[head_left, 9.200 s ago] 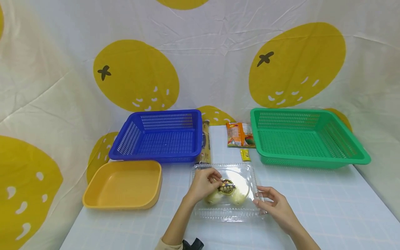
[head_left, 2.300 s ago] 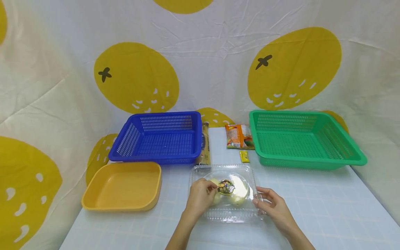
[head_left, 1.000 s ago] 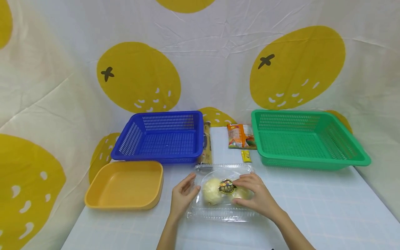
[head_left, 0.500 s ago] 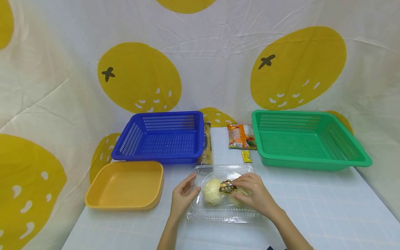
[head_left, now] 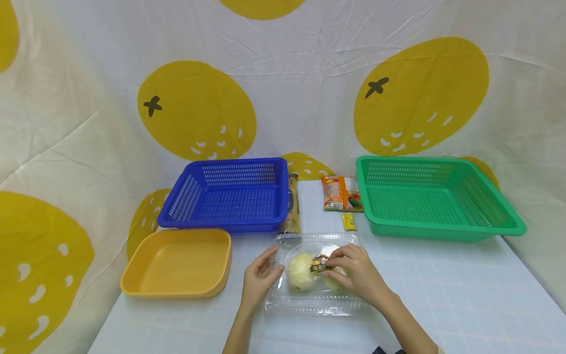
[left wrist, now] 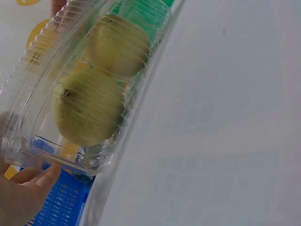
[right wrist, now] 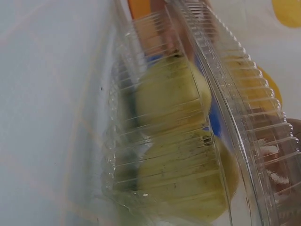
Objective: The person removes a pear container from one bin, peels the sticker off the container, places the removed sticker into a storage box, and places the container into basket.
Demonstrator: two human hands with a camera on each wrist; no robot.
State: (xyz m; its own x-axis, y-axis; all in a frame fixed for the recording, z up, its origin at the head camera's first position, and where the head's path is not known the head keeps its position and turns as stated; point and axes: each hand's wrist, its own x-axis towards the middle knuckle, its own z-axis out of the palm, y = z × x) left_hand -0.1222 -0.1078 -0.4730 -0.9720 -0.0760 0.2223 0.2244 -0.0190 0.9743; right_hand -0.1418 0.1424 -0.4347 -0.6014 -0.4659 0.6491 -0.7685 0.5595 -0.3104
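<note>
A clear plastic clamshell container (head_left: 318, 306) stands on the table in front of me. Two round, pale yellow-green fruits (left wrist: 89, 106) lie inside it, side by side. A black and gold label (head_left: 319, 264) is on the lid. My left hand (head_left: 256, 280) holds the container's left edge, thumb toward the lid and fingers along the side. My right hand (head_left: 360, 275) is over the lid's right half, thumb and forefinger pinching at the label's right end, which they hide. In the right wrist view, the fruits (right wrist: 174, 96) show through the ribbed wall; the right hand is blurred behind plastic.
Behind, to the left, is a blue basket (head_left: 239, 227), with an orange-yellow tray (head_left: 177, 295) in front of it. A green basket (head_left: 442, 231) stands at the right. Between the baskets lie a brown package (head_left: 293, 209), an orange snack bag (head_left: 338, 193) and a small yellow packet (head_left: 348, 221).
My left hand has gone from the label to the container's left edge. My right hand has left the right edge for the label; lately its fingertips have shifted slightly left and closer together.
</note>
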